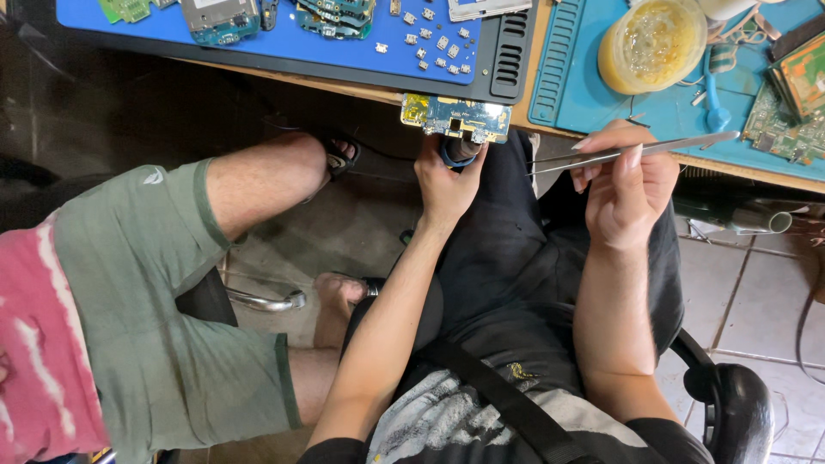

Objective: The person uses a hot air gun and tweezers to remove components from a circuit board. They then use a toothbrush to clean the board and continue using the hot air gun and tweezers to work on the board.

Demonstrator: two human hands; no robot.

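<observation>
The left hand [447, 180] grips a small blue-green circuit board [455, 117] with gold patches and metal parts, held flat just below the bench edge [344, 88], while the right hand [626, 185] pinches steel tweezers [636, 150] beside it.

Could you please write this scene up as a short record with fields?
Left hand: left hand holds a circuit board at the bench edge, gripping a dark round part under it.
Right hand: right hand holds metal tweezers, tips pointing toward the board, not touching it.
Bench: blue mat with small loose parts; teal mat with a yellow tub.
Nearby: another person's leg in green shorts, to the left.
</observation>
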